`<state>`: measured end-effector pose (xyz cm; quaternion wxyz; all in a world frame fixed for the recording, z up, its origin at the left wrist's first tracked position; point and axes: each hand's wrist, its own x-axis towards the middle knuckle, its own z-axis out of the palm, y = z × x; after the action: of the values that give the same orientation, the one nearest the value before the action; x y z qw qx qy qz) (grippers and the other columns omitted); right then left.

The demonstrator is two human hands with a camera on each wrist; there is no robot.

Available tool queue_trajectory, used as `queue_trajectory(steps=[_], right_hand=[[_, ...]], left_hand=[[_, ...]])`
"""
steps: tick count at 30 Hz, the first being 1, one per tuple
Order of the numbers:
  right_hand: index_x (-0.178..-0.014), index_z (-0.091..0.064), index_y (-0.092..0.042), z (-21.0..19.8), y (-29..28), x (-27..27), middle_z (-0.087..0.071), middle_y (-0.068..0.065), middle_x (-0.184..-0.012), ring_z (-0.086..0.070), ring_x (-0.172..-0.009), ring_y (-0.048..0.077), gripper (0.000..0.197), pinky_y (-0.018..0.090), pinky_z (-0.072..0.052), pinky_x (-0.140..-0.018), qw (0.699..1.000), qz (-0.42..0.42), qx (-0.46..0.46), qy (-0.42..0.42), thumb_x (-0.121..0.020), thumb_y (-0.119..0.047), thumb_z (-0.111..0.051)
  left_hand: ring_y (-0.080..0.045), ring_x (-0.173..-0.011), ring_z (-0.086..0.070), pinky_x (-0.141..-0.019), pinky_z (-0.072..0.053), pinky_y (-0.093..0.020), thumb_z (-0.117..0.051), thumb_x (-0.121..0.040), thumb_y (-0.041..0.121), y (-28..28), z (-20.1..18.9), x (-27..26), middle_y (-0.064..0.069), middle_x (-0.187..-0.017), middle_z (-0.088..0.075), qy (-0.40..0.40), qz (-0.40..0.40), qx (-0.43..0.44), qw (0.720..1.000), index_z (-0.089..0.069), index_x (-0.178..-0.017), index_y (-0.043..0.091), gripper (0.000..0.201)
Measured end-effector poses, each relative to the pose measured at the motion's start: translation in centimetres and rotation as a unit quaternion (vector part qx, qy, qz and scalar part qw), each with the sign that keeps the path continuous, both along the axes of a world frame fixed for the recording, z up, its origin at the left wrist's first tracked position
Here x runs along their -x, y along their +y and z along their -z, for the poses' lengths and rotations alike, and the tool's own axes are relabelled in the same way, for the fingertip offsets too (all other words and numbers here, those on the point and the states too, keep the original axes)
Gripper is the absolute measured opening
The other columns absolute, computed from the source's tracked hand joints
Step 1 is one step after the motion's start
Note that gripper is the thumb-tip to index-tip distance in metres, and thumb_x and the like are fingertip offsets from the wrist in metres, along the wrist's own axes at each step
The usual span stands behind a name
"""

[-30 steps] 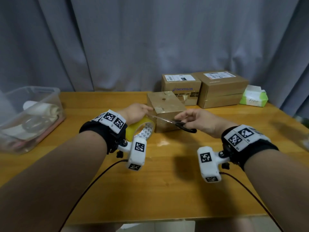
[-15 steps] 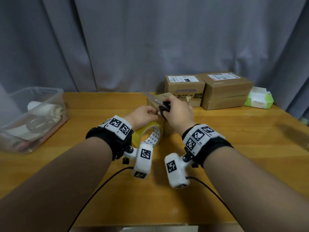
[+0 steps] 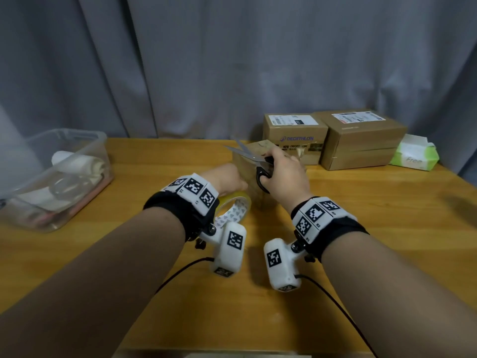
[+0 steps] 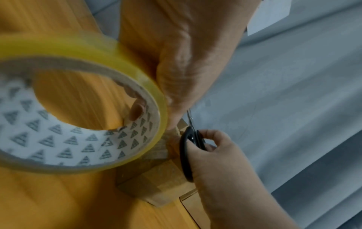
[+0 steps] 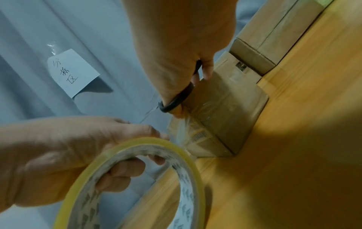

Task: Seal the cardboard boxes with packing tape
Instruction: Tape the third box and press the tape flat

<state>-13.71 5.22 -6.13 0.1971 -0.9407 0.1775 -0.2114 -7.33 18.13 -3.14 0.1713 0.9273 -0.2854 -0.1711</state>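
Observation:
A small cardboard box [image 3: 251, 166] [image 5: 225, 108] stands mid-table with clear tape over its near face. My left hand [image 3: 228, 178] [image 5: 78, 139] grips a yellow roll of packing tape [image 3: 233, 205] [image 4: 78, 111] [image 5: 137, 178] just left of the box, fingers through the core. My right hand [image 3: 284, 171] [image 4: 215, 151] holds black-handled scissors [image 3: 258, 161] [image 4: 188, 148] [image 5: 176, 99] on top of the box, its fingers through the loops. The blades are parted and point back-left. A loose end of tape [image 5: 184, 128] hangs at the box's near corner.
Two sealed cardboard boxes [image 3: 294, 135] [image 3: 361, 138] stand at the back right, with a green tissue pack [image 3: 414, 153] beside them. A clear plastic bin [image 3: 54, 177] holding rolls sits at the left. A grey curtain hangs behind the wooden table [image 3: 387, 228].
My right hand has swung the scissors from in front of the box, blades pointing left, up onto its top. The tape roll and left hand stay beside the box.

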Motion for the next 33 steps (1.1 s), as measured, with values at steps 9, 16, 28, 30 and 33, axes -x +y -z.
queue_trajectory(steps=[9,16,28,30,33], right_hand=[[-0.120,-0.046,-0.019,0.7,-0.1,0.0,-0.065,0.002,-0.111,-0.047,-0.113,0.027,0.041,0.042,-0.046,-0.087,1.000,-0.005,0.027,-0.005,-0.084,-0.029,-0.065],[-0.124,-0.045,-0.015,1.7,0.3,-0.1,-0.061,0.005,-0.117,-0.045,-0.111,0.027,0.047,0.037,-0.040,-0.088,0.997,-0.013,0.065,-0.030,-0.084,-0.022,-0.067],[-0.113,-0.048,-0.018,-0.6,-1.4,0.7,-0.059,-0.004,-0.104,-0.050,-0.102,0.016,0.046,0.028,-0.042,-0.085,0.983,-0.079,-0.163,-0.034,-0.079,-0.033,-0.077],[-0.112,-0.050,-0.017,-2.3,-2.1,2.3,-0.059,-0.006,-0.095,-0.057,-0.091,0.014,0.048,0.025,-0.046,-0.075,0.955,-0.103,-0.277,-0.008,-0.079,-0.039,-0.076],[-0.112,-0.055,-0.019,-3.6,-3.2,5.5,-0.058,0.000,-0.076,-0.056,-0.067,0.013,0.048,0.024,-0.047,-0.058,0.912,-0.149,-0.348,0.162,-0.082,-0.055,-0.063]], left_hand=[[-0.027,-0.107,-0.059,-0.090,-0.045,-0.033,-0.065,-0.088,0.025,0.9,0.4,-0.7,-0.012,-0.110,-0.065,-0.007,-0.035,0.015,0.999,-0.066,-0.107,0.002,0.030],[-0.015,-0.068,-0.049,-0.048,-0.039,-0.009,-0.068,-0.086,0.016,0.2,0.4,-0.6,0.001,-0.065,-0.052,0.067,-0.058,0.101,0.991,-0.058,-0.069,0.008,0.021],[-0.026,-0.110,-0.059,-0.090,-0.046,-0.031,-0.063,-0.089,0.013,-0.4,0.7,0.0,-0.013,-0.113,-0.066,0.041,-0.066,0.094,0.992,-0.066,-0.104,0.000,0.021],[-0.028,-0.111,-0.059,-0.090,-0.046,-0.031,-0.063,-0.089,0.017,-0.4,0.5,0.3,-0.014,-0.115,-0.065,0.028,-0.066,0.086,0.994,-0.065,-0.109,-0.001,0.026],[-0.027,-0.106,-0.060,-0.084,-0.045,-0.029,-0.067,-0.087,0.017,-0.4,0.4,0.6,-0.014,-0.110,-0.067,0.034,-0.065,0.094,0.993,-0.067,-0.103,0.000,0.023]])
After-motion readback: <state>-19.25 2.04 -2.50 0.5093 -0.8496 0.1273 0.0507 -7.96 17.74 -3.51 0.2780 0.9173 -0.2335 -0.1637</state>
